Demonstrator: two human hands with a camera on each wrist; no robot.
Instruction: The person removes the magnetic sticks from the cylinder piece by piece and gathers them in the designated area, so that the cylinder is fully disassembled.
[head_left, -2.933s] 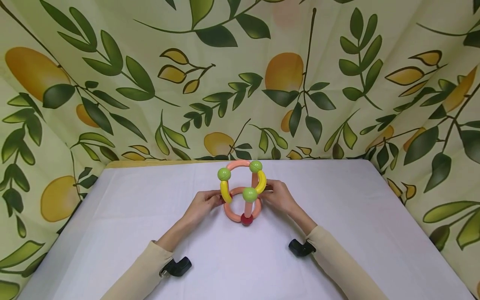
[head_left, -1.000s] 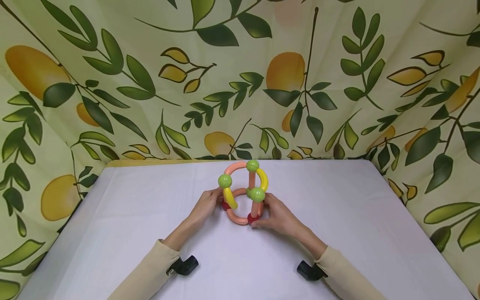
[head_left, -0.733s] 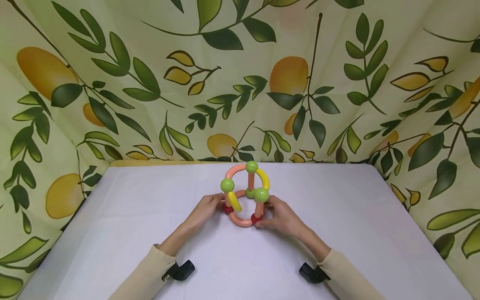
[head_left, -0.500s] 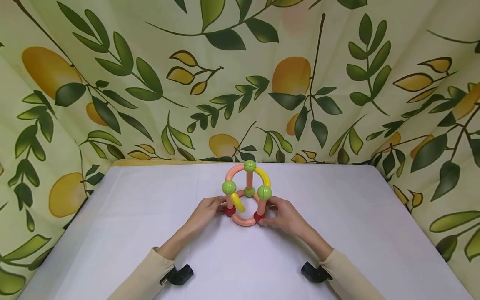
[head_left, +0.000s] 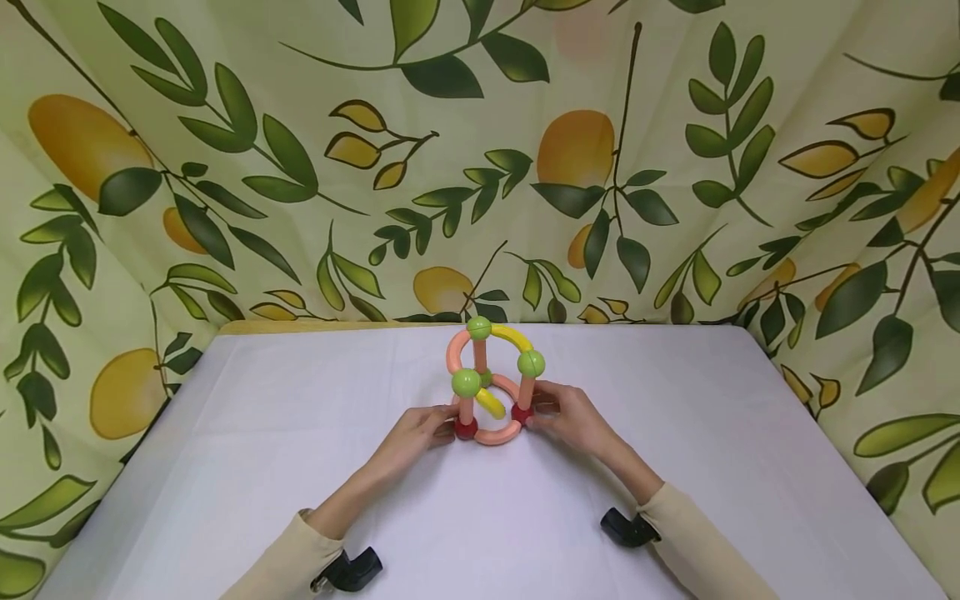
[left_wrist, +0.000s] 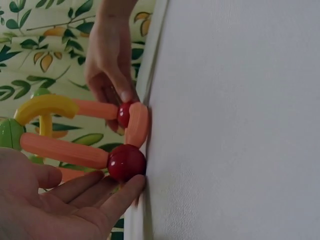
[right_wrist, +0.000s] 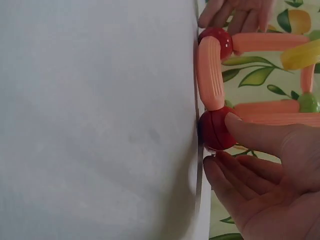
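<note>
A frame of magnetic balls and rods [head_left: 498, 436] stands upright on the table, with green balls on top, pink posts and a pink ring below. One curved yellow rod [head_left: 513, 336] joins two top balls. Another yellow rod [head_left: 491, 403] reaches inward from the front left green ball [head_left: 467, 382], its far end unattached. My left hand [head_left: 416, 433] touches the left red ball [left_wrist: 127, 163] with outstretched fingers, thumb held apart. At the other red ball [right_wrist: 217, 128], my right hand [head_left: 573, 415] presses its thumb on top with fingertips below, pinching it.
White cloth covers the table [head_left: 480, 517]. Behind and at both sides hangs a curtain [head_left: 480, 208] printed with leaves and fruit. Black wrist cameras sit by the left sleeve [head_left: 281, 554] and right sleeve [head_left: 701, 537].
The frame has turned counterclockwise as seen from above: its front red ball has swung right and the left one forward. Both hands stayed beside it, the right shifting its hold to a red ball.
</note>
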